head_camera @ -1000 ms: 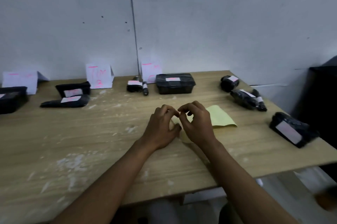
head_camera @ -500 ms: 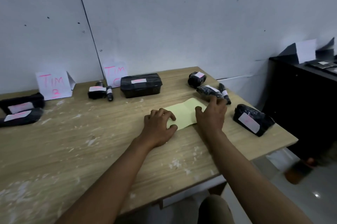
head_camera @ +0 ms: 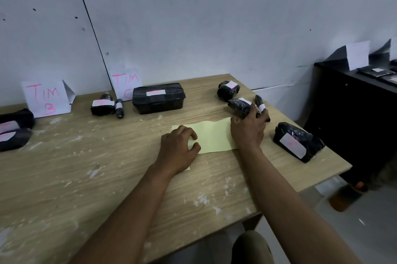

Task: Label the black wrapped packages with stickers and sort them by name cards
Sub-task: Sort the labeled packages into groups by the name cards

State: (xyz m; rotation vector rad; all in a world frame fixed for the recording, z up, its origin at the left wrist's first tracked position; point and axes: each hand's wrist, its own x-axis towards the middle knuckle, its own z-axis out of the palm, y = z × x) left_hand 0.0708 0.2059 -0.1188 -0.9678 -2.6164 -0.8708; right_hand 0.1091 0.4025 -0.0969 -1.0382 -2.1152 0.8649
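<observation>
Black box (head_camera: 158, 97) (sticker on lid) beside name card (head_camera: 125, 83).

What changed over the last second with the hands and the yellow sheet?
The hands, together over the yellow sheet a second ago, parted. The right hand reached out to the black packages at the table's right and now lies on a small wrapped package. The left hand stayed on the sheet. Name cards and sorted packages look unmoved.

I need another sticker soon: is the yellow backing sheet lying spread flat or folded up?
Spread flat, slightly wavy at its far edge: the yellow sheet lies open on the table, left hand resting on its near corner.
</observation>
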